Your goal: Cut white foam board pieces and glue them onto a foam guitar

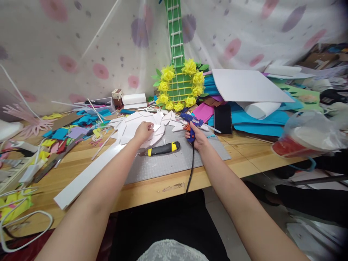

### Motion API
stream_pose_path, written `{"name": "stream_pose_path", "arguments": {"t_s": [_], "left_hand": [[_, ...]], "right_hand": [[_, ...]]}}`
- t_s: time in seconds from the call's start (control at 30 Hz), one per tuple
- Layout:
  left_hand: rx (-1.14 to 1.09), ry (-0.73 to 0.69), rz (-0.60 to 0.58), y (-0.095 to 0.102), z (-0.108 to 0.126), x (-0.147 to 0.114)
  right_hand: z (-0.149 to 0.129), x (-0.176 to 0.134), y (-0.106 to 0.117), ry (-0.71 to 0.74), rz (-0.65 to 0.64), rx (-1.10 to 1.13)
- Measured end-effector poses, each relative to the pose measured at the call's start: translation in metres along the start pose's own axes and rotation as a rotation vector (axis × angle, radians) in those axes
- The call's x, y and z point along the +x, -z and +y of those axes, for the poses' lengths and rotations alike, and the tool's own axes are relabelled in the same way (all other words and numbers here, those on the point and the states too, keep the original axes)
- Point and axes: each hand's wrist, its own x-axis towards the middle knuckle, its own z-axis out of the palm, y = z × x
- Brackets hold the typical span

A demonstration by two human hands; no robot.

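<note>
My right hand (198,138) grips a blue glue gun (188,118) with an orange trigger; a glue stick sticks out of its back and a black cord hangs down. Its nozzle points left toward white foam board pieces (136,125), which are cut in angular shapes and piled around a round white board. Over that pile, my left hand (144,132) has its fingertips pinched on a small white foam board piece (156,127). A yellow and black utility knife (164,149) lies on the grey cutting mat (163,165) between my hands.
A green paper guitar (178,83) with yellow flowers stands against the curtain. Coloured paper scraps (70,131) and a long white strip (88,175) lie at the left. A black phone (223,119), blue sheets (258,125) and a bagged red cup (296,143) are at the right.
</note>
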Motion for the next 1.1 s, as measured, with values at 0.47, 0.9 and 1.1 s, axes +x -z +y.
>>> {"name": "stream_pose_path", "arguments": {"t_s": [0.47, 0.9, 1.1], "left_hand": [[0.420, -0.686, -0.356, 0.005, 0.048, -0.015], [-0.924, 0.281, -0.052, 0.004, 0.049, -0.021], [-1.422, 0.553, -0.244, 0.000, 0.043, -0.027]], "right_hand": [[-0.017, -0.001, 0.008, 0.031, 0.095, 0.159], [-0.010, -0.010, -0.003, 0.071, -0.017, -0.118], [-0.005, -0.019, -0.008, 0.013, -0.149, -0.282]]}}
